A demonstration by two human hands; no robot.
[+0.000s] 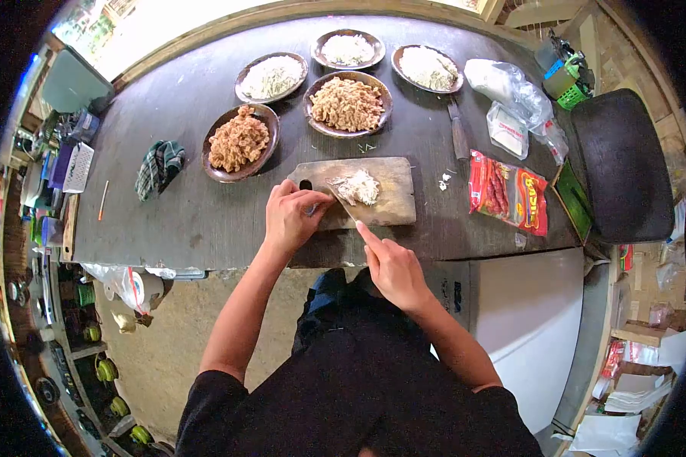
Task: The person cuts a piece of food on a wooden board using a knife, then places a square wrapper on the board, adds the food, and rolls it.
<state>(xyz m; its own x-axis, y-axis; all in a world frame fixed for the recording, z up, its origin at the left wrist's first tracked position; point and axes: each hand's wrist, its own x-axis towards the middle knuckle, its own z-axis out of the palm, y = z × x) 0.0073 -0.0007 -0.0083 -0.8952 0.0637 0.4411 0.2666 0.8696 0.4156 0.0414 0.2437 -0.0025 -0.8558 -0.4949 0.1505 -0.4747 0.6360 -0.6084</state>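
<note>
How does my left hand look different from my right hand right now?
The left hand curls its fingers over the board; the right hand stretches its index finger along the knife. The left hand is farther forward, while the right hand is nearer your body. Both are bare.

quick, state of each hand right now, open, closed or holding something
Left hand: curled beside the knife; whether it holds anything cannot be told.
Right hand: closed, holding the knife over the cutting board.
</note>
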